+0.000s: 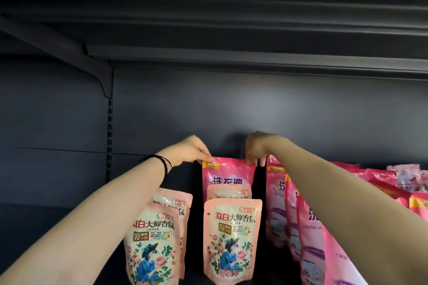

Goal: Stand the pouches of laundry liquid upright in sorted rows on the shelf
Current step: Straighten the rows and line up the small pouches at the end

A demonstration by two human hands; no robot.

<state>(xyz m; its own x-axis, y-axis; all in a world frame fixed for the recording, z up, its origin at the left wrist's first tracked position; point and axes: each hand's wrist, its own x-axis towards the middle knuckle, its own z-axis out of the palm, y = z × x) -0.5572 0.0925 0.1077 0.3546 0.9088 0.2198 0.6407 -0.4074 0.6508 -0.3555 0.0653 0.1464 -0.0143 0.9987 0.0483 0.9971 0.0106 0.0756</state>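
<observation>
"Head view, reading left to right: how far along is the shelf looking?"

"Partway, I am judging. At left, two pale pink pouches are standing upright, one behind the other. In the middle, two more pale pouches are standing in file. Right of them, a row of bright pink pouches is standing and leaning a little. At far right, a heap of pouches is lying flat and needing to be stood up."

"What are the hands doing?"

"Both are reaching to the back of the middle row. The left hand, wearing a black band at the wrist, is pinching the top left corner of a bright pink pouch. The right hand is pinching its top right corner."

"Which way is it pointing?"

"Its long axis is running vertically, top seal up, printed front facing the camera. Its bottom is hiding behind the pale pouches, so I cannot tell whether it is resting on the shelf. It is sitting behind a different kind, so the sorting seems unfinished."
</observation>
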